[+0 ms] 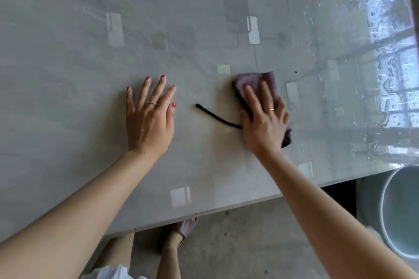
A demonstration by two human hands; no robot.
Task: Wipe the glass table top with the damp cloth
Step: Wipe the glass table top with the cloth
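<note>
The damp cloth (268,88), a folded purplish-grey rag with a dark edge, lies flat on the glass surface (68,63) right of centre, near the front edge. The right hand (264,118) presses down on it with palm flat and fingers straight and slightly spread, covering most of the cloth; only its far end and a dark corner by the wrist show past the hand. A gold ring sits on one finger. A thin black cord (216,116) trails from under the right hand toward the left, curving across the glass and ending between the two hands.

The left hand (149,118) rests flat on the surface well apart from the cloth, fingers straight and fanned, holding nothing; it also wears a ring, and the nails on both hands are painted pink.

The surface is glossy grey with a pattern of pale and dark rounded rectangles under the glass. Toward the right side it carries water droplets and streaks and mirrors a bright window.

Below the front edge, a foot in a mauve slipper (187,227) stands on the concrete floor, and a pale bucket (385,210) sits on the floor at the right corner
</note>
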